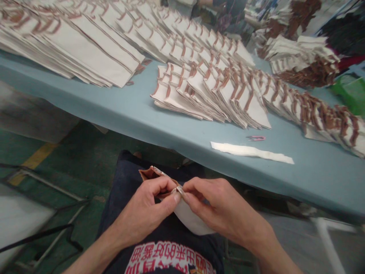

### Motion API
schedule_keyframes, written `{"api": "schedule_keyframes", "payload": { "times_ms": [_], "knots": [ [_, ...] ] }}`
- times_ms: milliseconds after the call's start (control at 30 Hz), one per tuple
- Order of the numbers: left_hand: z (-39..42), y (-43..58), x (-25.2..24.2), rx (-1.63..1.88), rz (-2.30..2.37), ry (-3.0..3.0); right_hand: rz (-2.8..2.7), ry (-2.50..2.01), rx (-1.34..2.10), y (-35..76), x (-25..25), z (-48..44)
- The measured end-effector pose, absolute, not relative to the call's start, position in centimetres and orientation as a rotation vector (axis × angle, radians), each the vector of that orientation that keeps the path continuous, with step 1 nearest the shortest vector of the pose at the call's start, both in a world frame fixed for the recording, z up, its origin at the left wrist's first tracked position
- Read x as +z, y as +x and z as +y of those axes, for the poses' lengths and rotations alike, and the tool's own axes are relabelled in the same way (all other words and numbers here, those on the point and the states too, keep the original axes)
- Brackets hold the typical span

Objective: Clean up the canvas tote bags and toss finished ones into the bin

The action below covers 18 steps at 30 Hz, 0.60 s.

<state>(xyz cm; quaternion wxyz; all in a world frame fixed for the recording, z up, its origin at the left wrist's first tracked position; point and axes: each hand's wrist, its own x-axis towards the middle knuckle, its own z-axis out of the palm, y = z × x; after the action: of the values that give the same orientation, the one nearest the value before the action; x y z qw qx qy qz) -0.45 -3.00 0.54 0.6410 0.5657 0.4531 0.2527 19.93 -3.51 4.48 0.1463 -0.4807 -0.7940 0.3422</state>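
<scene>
Over my lap I hold a white fabric piece with brown trim point(194, 219). My left hand point(154, 199) pinches its trimmed edge between thumb and forefinger. Close beside it, my right hand point(218, 201) grips the same edge, so the fingertips of both hands nearly meet. The brown inner side of the piece opens out past my left fingers, while its white part hangs below, partly hidden by my right hand. On the table ahead lie a white fabric strip point(251, 150) and small pink-handled thread snips point(256, 138).
The blue-covered table point(128, 110) runs across in front of me. Overlapping rows of white pieces with brown trim point(211, 91) lie on it, with larger ones point(94, 45) at left. A fabric pile point(302, 57) and a green item point(349, 93) are at right. Metal-framed furniture point(71, 220) stands at left.
</scene>
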Motion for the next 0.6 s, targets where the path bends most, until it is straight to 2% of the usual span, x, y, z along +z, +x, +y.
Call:
{"api": "schedule_keyframes", "payload": {
  "times_ms": [467,600],
  "knots": [
    [-3.5,0.8,0.9,0.547,1.131,1.397,-2.439,-1.551,1.117,20.4,6.3,-1.9],
    [-3.7,1.1,1.0,0.551,1.151,1.375,-2.452,-1.592,1.059,20.0,6.1,-2.0]
  ]
}}
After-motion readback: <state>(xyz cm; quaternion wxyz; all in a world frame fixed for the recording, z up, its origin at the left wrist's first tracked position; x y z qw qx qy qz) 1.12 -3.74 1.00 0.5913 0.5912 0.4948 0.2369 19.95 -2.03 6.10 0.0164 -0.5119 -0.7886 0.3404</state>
